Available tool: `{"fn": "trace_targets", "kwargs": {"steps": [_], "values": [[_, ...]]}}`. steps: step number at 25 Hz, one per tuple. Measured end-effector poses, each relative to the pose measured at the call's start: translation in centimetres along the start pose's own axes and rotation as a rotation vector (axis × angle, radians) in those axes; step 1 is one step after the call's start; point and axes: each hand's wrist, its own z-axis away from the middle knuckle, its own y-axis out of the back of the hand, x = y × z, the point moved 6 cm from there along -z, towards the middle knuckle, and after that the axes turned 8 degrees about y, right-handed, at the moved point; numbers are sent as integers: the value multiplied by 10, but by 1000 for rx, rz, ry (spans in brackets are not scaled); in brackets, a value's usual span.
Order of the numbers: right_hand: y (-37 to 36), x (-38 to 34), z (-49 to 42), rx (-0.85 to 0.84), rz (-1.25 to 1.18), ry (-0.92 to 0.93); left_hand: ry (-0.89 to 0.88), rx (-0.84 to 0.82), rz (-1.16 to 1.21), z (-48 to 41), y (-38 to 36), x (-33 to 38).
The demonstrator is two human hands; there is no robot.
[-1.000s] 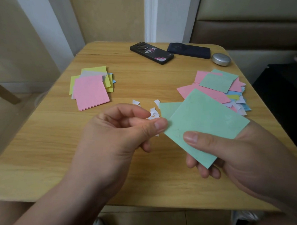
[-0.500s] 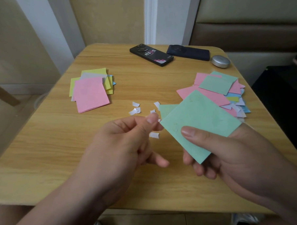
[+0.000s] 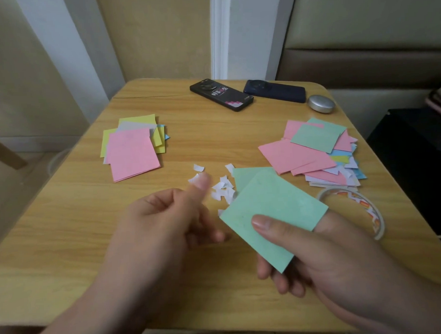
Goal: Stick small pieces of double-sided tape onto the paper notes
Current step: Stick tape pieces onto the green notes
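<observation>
The left hand (image 3: 171, 227) has withdrawn from the edge of the green note (image 3: 274, 210), which it pinched a second ago. It now sits apart at the note's 9 o'clock, thumb raised, fingers loosely curled; blur hides whether they hold a scrap. The right hand (image 3: 332, 258) grips the note above the surface (image 3: 66, 236), thumb on top.

Judgement: this note's tape step is probably complete.

Count:
- Two note stacks: left stack (image 3: 133, 153) at 10 o'clock, right stack (image 3: 302, 153) at 2 o'clock
- One flat green sheet (image 3: 247, 175)
- One tape roll (image 3: 365, 204) at 3 o'clock
- Roughly ten white scraps (image 3: 223, 189) at centre
- One black phone (image 3: 221, 94) and one blue phone (image 3: 274, 91) at 12 o'clock
</observation>
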Motion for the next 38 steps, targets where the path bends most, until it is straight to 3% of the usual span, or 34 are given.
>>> {"fn": "trace_targets", "kwargs": {"steps": [5, 8, 12, 15, 20, 23, 25, 27, 30, 38], "values": [[-3, 2, -6, 27, 64, 39, 88, -345, 154, 3, -23, -5], [-4, 2, -11, 7, 190, 59, 61, -422, 126, 5, -25, -3], [-7, -4, -11, -128, 460, 54, 46, -353, 14, 1, -19, -9], [-11, -9, -12, -221, 506, 41, 27, -302, -74, 2, -16, -9], [15, -19, -20, 6, 431, 87, 133, -256, 138, 2, -11, -9], [39, -31, -29, 217, 826, 315, 177, -228, 331, 3, -11, -3], [35, -33, -41, 160, 1134, 368, 180, -225, 413, 5, -11, 3], [31, -26, -59, -19, 1303, 301, 209, -235, 473, 7, -14, 5], [33, -26, -82, -182, 1349, 109, 281, -231, 487, 3, -13, -3], [39, -27, -89, -229, 1362, -100, 331, -109, 275, -8, -6, -22]]}}
